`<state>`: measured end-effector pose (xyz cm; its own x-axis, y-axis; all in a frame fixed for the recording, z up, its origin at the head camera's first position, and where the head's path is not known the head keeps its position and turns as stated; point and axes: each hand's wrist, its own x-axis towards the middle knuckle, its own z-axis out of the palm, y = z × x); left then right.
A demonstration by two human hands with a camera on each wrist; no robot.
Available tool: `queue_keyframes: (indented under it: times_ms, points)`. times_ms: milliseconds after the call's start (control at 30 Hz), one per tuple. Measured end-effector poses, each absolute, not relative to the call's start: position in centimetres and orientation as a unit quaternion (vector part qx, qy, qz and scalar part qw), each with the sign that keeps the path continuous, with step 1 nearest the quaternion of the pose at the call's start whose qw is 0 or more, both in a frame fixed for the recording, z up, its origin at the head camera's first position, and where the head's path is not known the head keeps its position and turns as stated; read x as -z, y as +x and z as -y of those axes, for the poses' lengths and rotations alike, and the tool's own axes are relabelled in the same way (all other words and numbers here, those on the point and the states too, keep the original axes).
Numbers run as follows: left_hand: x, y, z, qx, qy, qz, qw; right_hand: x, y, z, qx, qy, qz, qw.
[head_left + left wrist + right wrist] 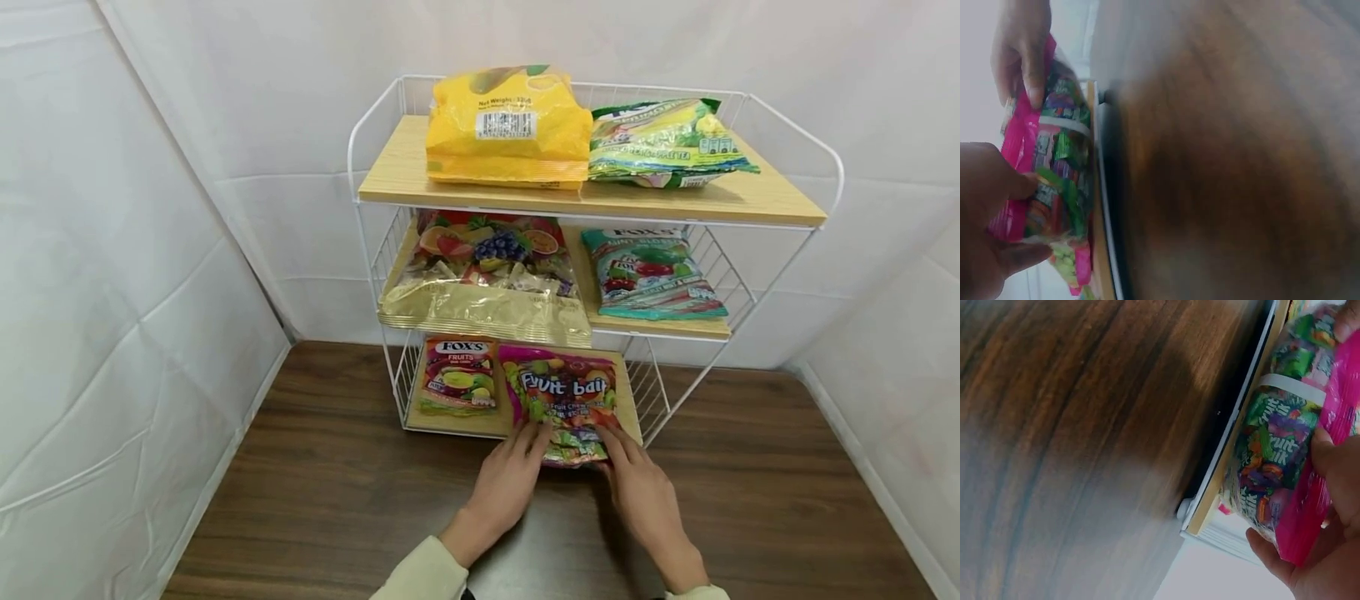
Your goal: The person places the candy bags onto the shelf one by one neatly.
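A pink-edged Fruit bait candy bag (pixel 564 385) lies on the bottom shelf (pixel 480 423), label up, its near end at the shelf's front edge. My left hand (pixel 510 477) grips the bag's near left corner, and my right hand (pixel 643 498) holds the near right side. In the left wrist view, the left thumb and a finger bracket the pink seam of the candy bag (pixel 1054 150). From the right wrist, wrapped sweets show through the bag's clear end (pixel 1272 450), with the right hand's fingers (pixel 1325 453) at the pink seam.
Left of it stands a red FOX'S Fruits bag (pixel 459 375). The middle shelf (pixel 660 327) bears a large gold-edged candy bag (pixel 495 287) and a teal FOX'S bag (pixel 654 275). On the top shelf (pixel 757 200) are a yellow bag (pixel 510 129) and a green bag (pixel 663 142).
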<state>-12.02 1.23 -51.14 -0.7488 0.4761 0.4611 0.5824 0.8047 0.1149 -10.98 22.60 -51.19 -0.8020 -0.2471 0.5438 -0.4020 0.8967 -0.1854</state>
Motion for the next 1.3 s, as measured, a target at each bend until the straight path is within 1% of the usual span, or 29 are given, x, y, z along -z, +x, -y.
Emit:
queue_keyframes:
  times_ms: [133, 267, 500, 600, 800, 1100, 1300]
  points:
    - [51.6, -11.3, -1.2, 0.133, -0.279, 0.921, 0.237, 51.5, -11.1, -22.6, -0.148, 0.198, 0.934, 0.260]
    - [51.9, -10.7, -1.4, 0.106, -0.306, 0.906, 0.271, 51.7, -11.0, -22.7, -0.146, 0.201, 0.939, 0.237]
    - [52.6, -10.4, -1.9, 0.080, -0.311, 0.908, 0.271, 51.7, -10.1, -22.9, -0.116, 0.212, 0.951, 0.195]
    - [53.0, -10.5, -2.0, 0.089, -0.314, 0.905, 0.274, 51.7, -9.1, -22.8, -0.092, 0.202, 0.953, 0.204]
    - [53.3, -11.0, -1.8, 0.105, -0.312, 0.899, 0.290, 52.0, -8.1, -22.2, -0.073, 0.191, 0.947, 0.248]
    - [53.3, -11.6, -1.5, 0.129, -0.307, 0.891, 0.309, 52.5, -9.8, -22.8, -0.111, 0.197, 0.934, 0.277]
    - [52.6, -12.2, -1.6, 0.140, -0.296, 0.898, 0.294, 51.9, -11.0, -22.9, -0.131, 0.195, 0.929, 0.285]
